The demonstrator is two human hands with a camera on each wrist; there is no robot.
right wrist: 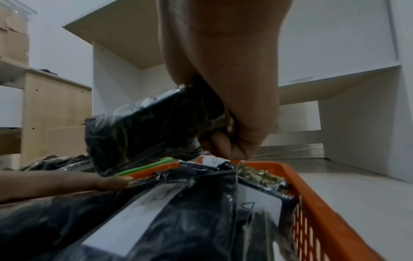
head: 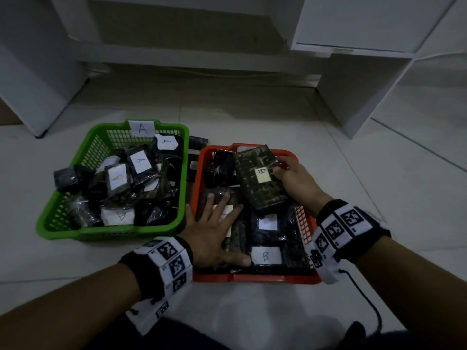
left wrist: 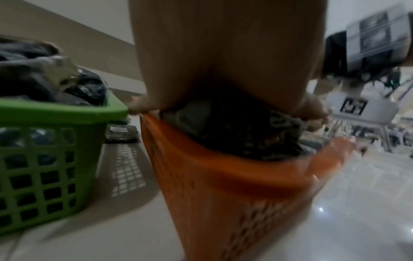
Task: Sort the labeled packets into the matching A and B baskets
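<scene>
Bare forearms, left hand [head: 214, 238] and right hand [head: 298, 183] ungloved, black wristband [head: 137, 276] on left wrist, black wristband [head: 353, 231] on right, each wrapped in white blocks printed with black square markers, thin black cable [head: 366, 296] trailing from the right band

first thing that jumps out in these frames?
Two packed baskets side by side on the floor: a green basket tagged A on the left, an orange basket on the right, both heaped with dark wrapped packets. The right hand holds a packet labeled B in its grip over the orange basket's far end, while the left hand lies spread flat on the packets at its near left.
</scene>
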